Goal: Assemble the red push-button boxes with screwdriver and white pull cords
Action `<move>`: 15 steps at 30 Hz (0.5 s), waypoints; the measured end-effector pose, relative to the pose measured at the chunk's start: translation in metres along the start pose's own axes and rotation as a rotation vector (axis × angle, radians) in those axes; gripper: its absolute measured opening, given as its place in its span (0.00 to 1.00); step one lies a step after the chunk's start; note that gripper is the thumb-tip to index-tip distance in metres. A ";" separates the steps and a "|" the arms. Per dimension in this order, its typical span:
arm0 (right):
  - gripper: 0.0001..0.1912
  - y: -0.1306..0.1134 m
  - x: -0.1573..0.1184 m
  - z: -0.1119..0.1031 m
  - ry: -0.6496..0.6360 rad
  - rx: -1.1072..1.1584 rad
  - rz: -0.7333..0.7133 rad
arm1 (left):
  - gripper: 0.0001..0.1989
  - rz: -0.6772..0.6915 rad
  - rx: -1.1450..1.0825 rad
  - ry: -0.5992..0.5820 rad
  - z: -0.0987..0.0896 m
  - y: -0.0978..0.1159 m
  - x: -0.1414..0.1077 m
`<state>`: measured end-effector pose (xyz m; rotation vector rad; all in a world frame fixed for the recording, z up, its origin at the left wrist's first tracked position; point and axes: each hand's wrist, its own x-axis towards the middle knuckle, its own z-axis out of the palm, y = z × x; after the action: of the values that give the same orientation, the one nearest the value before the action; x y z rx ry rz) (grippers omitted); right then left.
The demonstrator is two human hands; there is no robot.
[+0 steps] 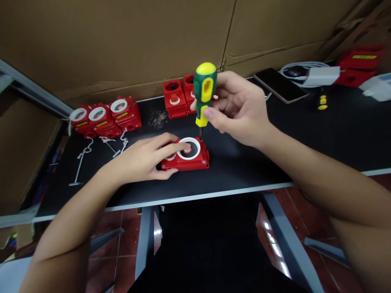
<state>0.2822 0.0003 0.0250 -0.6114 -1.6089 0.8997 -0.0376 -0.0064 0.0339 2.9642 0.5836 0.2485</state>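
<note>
One screwdriver (205, 87), right fingers (218, 118) pinching it, left fingers (169, 151) clasping partly hidden red box (191, 165)

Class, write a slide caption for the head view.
Left hand on a red box, right hand holding a screwdriver at its corner.

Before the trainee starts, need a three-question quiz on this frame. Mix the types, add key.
1. Multiple choice: what does the right hand hold?
A) phone
B) screwdriver
C) charger

2. True or false: the left hand touches a red box.

3. Count: how many white-ringed boxes sit in the group at the left of the picture?

Key: 1 B; 2 true; 3 three.
</note>
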 end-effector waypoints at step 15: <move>0.27 0.009 -0.001 -0.003 -0.056 -0.135 -0.011 | 0.24 0.041 0.033 0.039 0.001 0.000 0.000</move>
<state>0.2852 0.0052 0.0170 -0.6759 -1.7320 0.8110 -0.0369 -0.0065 0.0328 3.0115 0.5365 0.3037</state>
